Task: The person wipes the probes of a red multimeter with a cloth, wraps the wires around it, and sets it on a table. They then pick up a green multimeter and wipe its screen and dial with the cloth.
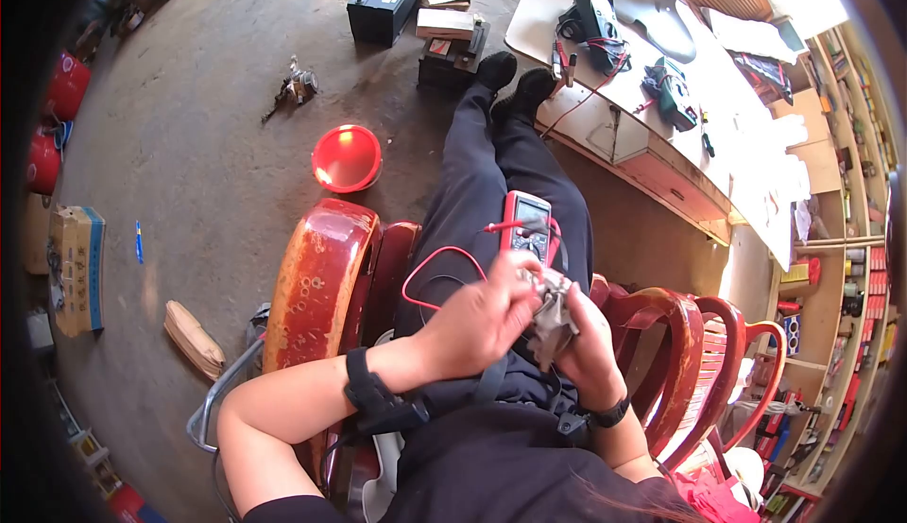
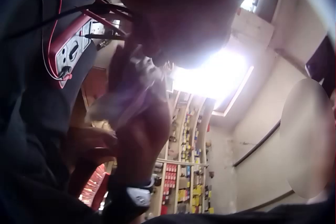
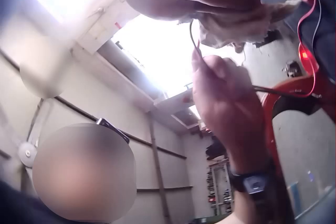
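top: black, short sleeve | trousers: dark, centre | shoes: black, upper centre | wristbands: black, chunky

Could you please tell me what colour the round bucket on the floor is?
The bucket is red, seen best in the head view.

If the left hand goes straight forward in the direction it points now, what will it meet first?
Probably the grey cloth in the right hand: the left hand points toward it. Whether they already touch, I cannot tell.
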Motion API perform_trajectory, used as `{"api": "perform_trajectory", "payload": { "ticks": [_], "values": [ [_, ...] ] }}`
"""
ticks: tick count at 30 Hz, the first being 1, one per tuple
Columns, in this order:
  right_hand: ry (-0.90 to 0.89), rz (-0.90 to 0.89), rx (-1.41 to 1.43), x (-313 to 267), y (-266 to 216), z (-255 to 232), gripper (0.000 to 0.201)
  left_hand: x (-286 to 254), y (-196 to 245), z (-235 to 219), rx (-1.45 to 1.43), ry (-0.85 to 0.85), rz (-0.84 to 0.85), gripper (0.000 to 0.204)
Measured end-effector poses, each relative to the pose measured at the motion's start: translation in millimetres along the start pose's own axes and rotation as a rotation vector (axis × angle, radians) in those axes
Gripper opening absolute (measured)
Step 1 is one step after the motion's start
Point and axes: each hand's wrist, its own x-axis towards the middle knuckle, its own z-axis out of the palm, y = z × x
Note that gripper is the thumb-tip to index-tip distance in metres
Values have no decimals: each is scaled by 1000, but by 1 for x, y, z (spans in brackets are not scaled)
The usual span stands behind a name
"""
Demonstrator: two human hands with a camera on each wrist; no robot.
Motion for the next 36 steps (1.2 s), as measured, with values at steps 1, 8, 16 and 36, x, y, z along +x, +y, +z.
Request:
{"api": "perform_trajectory", "payload": {
  "ticks": [1,8,16,36],
  "values": [
    [29,19,268,4,2,3,48,-5,0,6,37,-49,10,31],
    [149,-160,396,10,-14,23,49,-9,-3,7,280,-265,-103,23],
    [68,-73,764,23,-41,-19,62,-10,0,5,294,-420,-116,17],
    [6,-390,-529,9,20,32,49,7,-11,-2,-165,-34,-53,43]
  ]
}}
